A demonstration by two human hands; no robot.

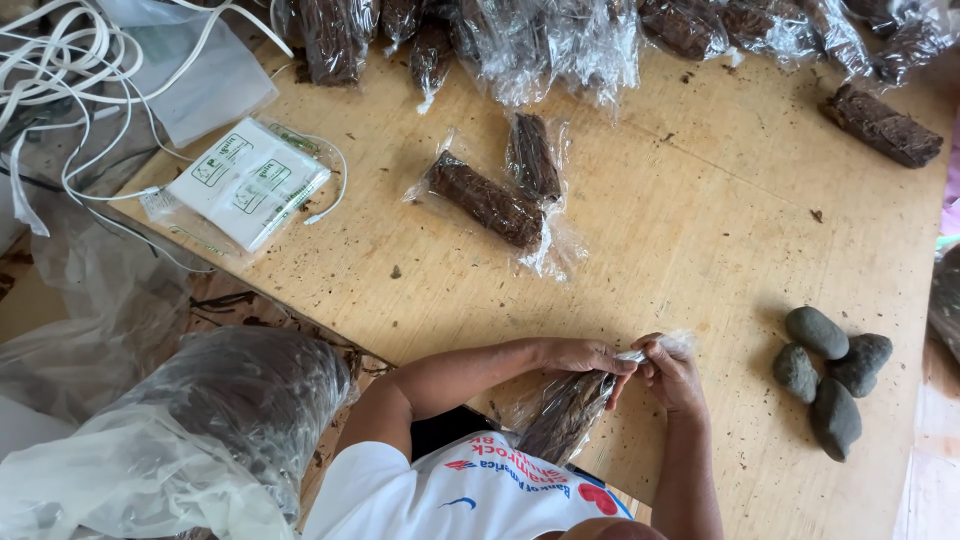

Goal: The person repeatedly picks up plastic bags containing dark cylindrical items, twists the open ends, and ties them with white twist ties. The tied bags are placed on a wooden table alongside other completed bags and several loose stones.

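Observation:
My left hand (578, 355) and my right hand (672, 378) meet at the near edge of the wooden table (700, 220). Both pinch the open top of a clear plastic bag (562, 412) filled with a dark brown fibrous roll. The bag hangs down toward my white shirt. Two more bagged dark rolls (500, 192) lie side by side at the table's middle. One bare dark roll (882, 124) lies at the far right.
Several grey stones (828, 372) sit to the right of my hands. Many bagged rolls (560, 35) line the far edge. A white packet (246, 182) and white cables (70, 60) lie at the left. A large plastic sack (200, 420) stands at my left.

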